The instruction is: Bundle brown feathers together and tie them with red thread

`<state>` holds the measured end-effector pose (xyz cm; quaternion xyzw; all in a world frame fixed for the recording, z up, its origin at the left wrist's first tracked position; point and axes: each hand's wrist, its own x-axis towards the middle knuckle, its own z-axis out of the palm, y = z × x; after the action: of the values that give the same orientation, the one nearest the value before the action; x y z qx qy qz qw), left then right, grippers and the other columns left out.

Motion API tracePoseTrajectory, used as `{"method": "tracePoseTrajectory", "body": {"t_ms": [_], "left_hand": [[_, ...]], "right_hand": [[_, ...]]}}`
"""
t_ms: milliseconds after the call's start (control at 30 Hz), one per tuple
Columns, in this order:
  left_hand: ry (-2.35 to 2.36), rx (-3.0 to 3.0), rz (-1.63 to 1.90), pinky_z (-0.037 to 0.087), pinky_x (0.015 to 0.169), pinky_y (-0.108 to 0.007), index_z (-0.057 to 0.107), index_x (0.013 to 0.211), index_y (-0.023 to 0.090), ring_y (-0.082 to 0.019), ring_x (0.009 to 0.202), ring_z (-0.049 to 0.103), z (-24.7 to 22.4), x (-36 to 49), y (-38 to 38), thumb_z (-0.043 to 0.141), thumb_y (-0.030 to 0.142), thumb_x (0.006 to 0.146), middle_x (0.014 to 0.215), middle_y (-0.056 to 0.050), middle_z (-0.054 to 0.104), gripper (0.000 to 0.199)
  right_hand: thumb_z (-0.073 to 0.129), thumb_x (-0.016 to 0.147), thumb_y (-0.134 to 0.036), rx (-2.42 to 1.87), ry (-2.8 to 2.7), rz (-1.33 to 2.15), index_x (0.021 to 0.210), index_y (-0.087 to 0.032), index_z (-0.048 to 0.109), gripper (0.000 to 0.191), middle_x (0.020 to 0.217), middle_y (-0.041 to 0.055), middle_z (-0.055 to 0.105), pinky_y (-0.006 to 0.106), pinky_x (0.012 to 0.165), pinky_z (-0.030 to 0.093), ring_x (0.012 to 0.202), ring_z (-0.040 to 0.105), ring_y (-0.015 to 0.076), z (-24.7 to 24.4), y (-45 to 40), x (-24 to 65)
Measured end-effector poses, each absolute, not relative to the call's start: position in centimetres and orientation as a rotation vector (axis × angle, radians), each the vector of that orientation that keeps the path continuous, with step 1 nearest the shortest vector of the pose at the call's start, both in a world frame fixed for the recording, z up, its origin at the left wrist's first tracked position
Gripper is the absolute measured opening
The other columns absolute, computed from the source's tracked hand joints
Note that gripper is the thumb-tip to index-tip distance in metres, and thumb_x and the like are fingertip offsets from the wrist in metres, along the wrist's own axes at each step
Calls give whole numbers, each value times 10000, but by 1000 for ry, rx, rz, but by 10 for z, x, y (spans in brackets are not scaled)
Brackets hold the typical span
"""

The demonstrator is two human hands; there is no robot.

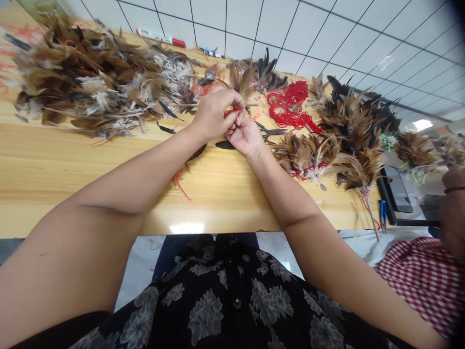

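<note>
My left hand [216,114] is closed, its fingers curled round a short stretch of red string [232,112]. Against it, my right hand [247,134] pinches with fingertips at the same string; the exact grip is partly hidden. A thin stick [186,105] shows beside my left hand, and I cannot tell whether it is held. Brown feathers [241,80] rise just behind my fingers. To the right of my right hand lie dark-handled scissors [273,132] and a tangled heap of red string [290,104]. A dark loose feather [225,145] lies under my right hand.
A large pile of brown and white feathers [98,80] covers the back left. Feather bunches [308,152] and a feather duster [363,169] lie right. A marker [160,37], blue snips [382,213] and a black tray [390,194] are around. Another person's hand [452,208] shows far right.
</note>
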<state>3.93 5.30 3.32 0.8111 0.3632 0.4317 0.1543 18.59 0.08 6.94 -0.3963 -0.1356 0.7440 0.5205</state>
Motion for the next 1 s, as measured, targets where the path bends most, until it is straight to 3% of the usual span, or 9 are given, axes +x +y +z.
{"method": "tracePoseTrajectory", "body": {"t_ms": [200, 433, 533, 600, 700, 867, 1000], "left_hand": [[1085, 2460, 1288, 647, 1195, -614, 826, 1216, 363, -445, 1317, 817, 29, 37, 47, 625, 390, 1174, 1291, -164, 872, 208], [1074, 2416, 1416, 661, 1113, -589, 691, 1048, 339, -415, 1228, 840, 24, 39, 50, 619, 356, 1115, 1239, -158, 873, 100], [1093, 2304, 1367, 639, 1164, -545, 677, 1077, 330, -352, 1244, 800, 18, 40, 55, 674, 385, 1161, 1163, -93, 864, 100], [1123, 2243, 1279, 620, 1191, -477, 703, 1198, 298, -264, 1241, 750, 12, 39, 60, 687, 393, 1248, 1139, -29, 860, 109], [1139, 2143, 1229, 631, 1130, -426, 727, 1303, 272, -213, 1185, 764, 3, 38, 67, 647, 415, 1309, 1151, 5, 872, 164], [1104, 2003, 1308, 706, 1045, -515, 789, 1095, 309, -333, 1041, 879, 1, 41, 71, 740, 405, 1136, 1073, -70, 903, 116], [1066, 1989, 1318, 715, 971, -504, 735, 1036, 326, -327, 971, 872, 6, 43, 72, 734, 386, 1091, 969, -56, 886, 82]], "right_hand": [[597, 1364, -498, -974, -251, 1837, 832, -272, 368, 622, 626, -95, 398, 187, 593, 375, 580, 401, 105, 72, -5, 179], [710, 1267, -370, -998, -281, 1856, 816, -274, 341, 590, 624, -82, 369, 213, 589, 380, 597, 382, 131, 66, -6, 173], [674, 1276, -356, -970, -289, 1870, 820, -276, 346, 567, 632, -78, 375, 212, 594, 380, 600, 383, 133, 62, -6, 172], [625, 1308, -373, -955, -286, 1880, 833, -277, 352, 556, 644, -77, 409, 212, 594, 375, 597, 388, 129, 61, -7, 171], [533, 1356, -394, -942, -247, 1898, 846, -275, 360, 551, 665, -74, 473, 210, 587, 360, 587, 402, 118, 60, -7, 170], [580, 1351, -404, -922, -277, 1919, 848, -272, 347, 570, 664, -84, 445, 199, 599, 365, 587, 403, 106, 57, -6, 170], [579, 1350, -357, -919, -229, 1920, 842, -271, 363, 559, 657, -84, 462, 199, 583, 376, 576, 407, 107, 59, -7, 171]]}}
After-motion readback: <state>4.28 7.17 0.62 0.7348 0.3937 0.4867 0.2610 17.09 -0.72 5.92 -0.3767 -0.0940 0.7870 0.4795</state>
